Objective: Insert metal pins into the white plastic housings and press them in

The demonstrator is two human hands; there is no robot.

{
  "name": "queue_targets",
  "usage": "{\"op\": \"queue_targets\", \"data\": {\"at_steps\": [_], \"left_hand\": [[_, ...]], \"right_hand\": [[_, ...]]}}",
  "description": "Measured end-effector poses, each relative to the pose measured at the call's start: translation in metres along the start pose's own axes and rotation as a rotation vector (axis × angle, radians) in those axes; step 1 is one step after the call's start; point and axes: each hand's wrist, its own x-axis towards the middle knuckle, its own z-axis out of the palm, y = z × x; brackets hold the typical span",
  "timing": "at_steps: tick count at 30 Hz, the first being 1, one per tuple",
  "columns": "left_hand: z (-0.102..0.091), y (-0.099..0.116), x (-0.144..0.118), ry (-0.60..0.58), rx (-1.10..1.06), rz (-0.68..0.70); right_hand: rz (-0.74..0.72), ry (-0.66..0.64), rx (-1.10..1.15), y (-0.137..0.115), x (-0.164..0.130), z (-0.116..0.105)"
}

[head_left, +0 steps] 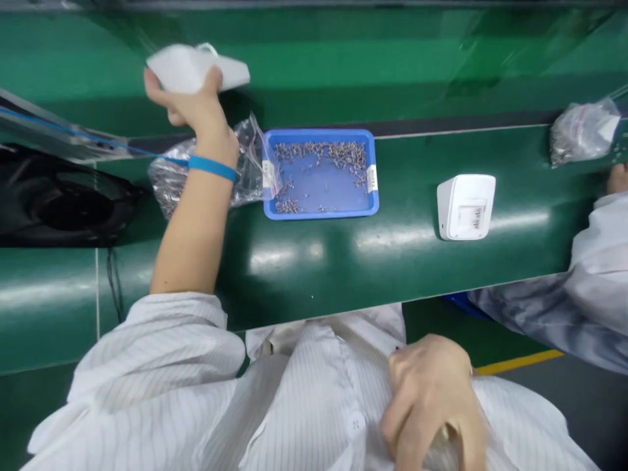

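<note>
Above green conveyor belt (392, 261): left hand (196, 108) gripping white housing (196, 67), thumb on top, fingers curled beneath, beyond blue screw tray (321, 212). Right hand (432, 399) resting loosely curled against striped smock (196, 405).

A white, rounded plastic housing (193, 67) is held up at the far left, above the back part of the green tabletop (343, 255), tilted with its broad face slanting toward the camera. The fingers (164, 91) of the left hand (196, 108) grip it from beneath, thumb pressed on its lower edge. A thin pale loop shows at its top.
</note>
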Motion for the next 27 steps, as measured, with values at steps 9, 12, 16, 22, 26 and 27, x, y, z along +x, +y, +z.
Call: {"op": "queue_targets", "data": {"at_steps": [9,12,16,22,26,27], "left_hand": [[-0.071,0.066,-0.056,0.054,-0.469,-0.566],[-0.118,0.116,-0.071,-0.014,-0.556,-0.292],[-0.143,0.137,-0.077,-0.109,-0.531,-0.175],[-0.155,0.111,-0.069,-0.025,-0.355,-0.342],[-0.161,0.145,-0.077,-0.227,-0.572,-0.055],[-0.160,0.155,-0.081,-0.292,-0.594,0.000]], "right_hand": [[-0.066,-0.126,-0.010,0.028,0.008,0.000],[-0.130,-0.264,-0.144,0.034,0.010,-0.006],[-0.243,-0.696,-0.408,0.017,0.011,-0.026],[-0.299,-0.903,-0.345,0.036,0.034,-0.040],[-0.193,-0.605,-0.266,0.047,0.024,-0.031],[-0.116,-0.475,-0.352,0.044,0.017,-0.027]]}}
